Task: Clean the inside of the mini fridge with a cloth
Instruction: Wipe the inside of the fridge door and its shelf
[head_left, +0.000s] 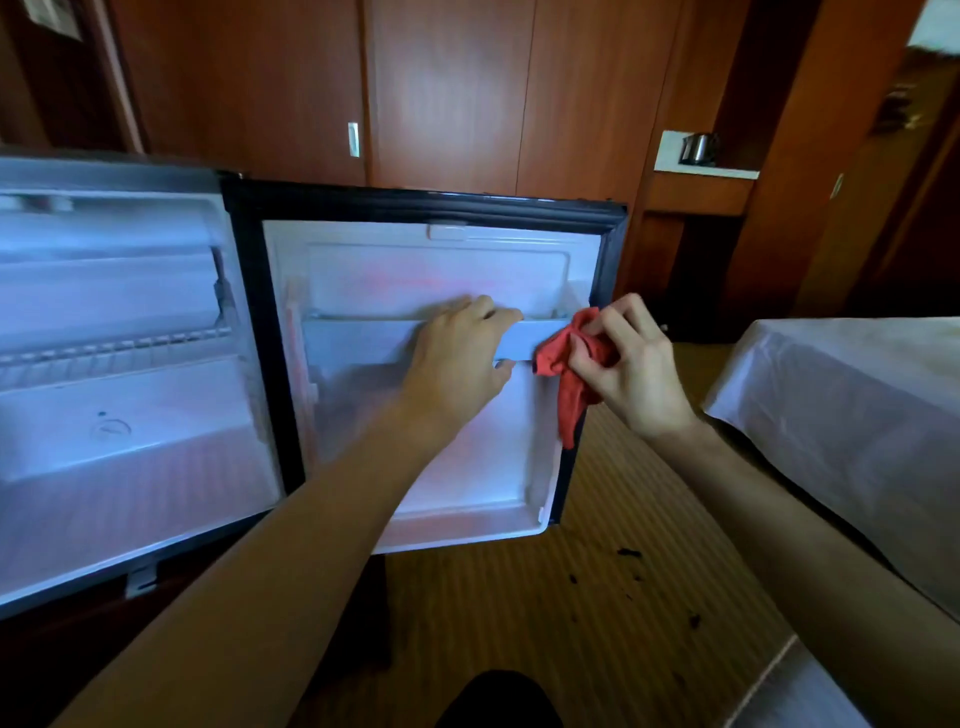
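Two hands at door shelf (363, 340), seemingly empty, right hand (631, 371) pinching cloth (569, 364)

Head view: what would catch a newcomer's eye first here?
The crumpled red cloth, pinched in the right hand at the right end of the white plastic door shelf rail. The left hand grips that rail mid-door, with the white mini fridge interior open at left.
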